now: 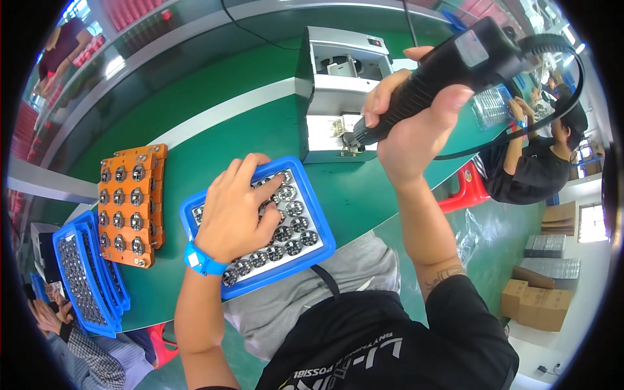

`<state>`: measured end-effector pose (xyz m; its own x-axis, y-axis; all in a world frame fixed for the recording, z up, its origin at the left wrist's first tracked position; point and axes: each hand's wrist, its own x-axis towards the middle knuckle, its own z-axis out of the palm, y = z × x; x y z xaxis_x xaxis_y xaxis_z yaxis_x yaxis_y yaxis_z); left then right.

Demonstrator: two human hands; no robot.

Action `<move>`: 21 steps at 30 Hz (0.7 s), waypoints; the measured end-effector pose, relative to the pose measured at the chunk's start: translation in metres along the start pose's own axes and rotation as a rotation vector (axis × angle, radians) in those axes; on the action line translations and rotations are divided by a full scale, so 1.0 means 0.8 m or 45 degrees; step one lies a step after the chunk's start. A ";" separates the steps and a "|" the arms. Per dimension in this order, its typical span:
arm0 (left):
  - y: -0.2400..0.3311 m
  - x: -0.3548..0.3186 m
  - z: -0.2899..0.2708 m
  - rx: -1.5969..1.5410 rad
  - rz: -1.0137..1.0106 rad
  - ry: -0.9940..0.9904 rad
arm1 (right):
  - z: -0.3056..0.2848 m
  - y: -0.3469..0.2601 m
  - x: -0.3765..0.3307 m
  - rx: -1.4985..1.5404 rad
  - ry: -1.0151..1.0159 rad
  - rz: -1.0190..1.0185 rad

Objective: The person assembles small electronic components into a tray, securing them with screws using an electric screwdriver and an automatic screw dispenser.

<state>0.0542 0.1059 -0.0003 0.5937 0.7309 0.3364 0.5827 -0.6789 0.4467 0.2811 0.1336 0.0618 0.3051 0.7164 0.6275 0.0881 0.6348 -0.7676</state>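
Observation:
My right hand [413, 146] grips a black electric screwdriver [455, 62], tilted with its tip down at the front of a white and grey screw feeder [338, 97]. The screwdriver's cord loops off to the right. My left hand [235, 218], wearing a blue wristband, rests over a blue-rimmed tray [328, 244] with its fingers apart. Rows of small round metal and black parts [292, 247] lie in that tray on a white liner. The index fingertip reaches among the upper parts; the hand covers much of the tray's left side.
Orange fixture plates [128, 214] holding round parts lie stacked on the green table [253, 133] at the left. Beyond them stand more blue trays [88, 279] full of small parts. A co-worker [539, 156] sits at the right by a red stool [465, 188]; another person's hands [49, 315] show lower left.

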 end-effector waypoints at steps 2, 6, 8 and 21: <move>0.001 0.003 -0.001 -0.012 -0.020 -0.019 | 0.000 0.004 -0.001 -0.011 -0.012 -0.014; 0.002 0.003 -0.003 -0.007 -0.026 -0.024 | 0.001 0.009 0.001 0.013 -0.032 -0.035; 0.000 0.001 -0.006 -0.013 -0.036 -0.013 | 0.004 0.007 0.002 0.004 -0.099 -0.020; -0.014 -0.007 -0.008 -0.264 -0.133 0.006 | 0.054 0.019 -0.048 0.361 -0.203 0.176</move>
<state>0.0411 0.1099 -0.0021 0.5336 0.7970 0.2829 0.5138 -0.5713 0.6401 0.2300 0.1282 0.0312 0.1418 0.8230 0.5501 -0.2172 0.5680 -0.7938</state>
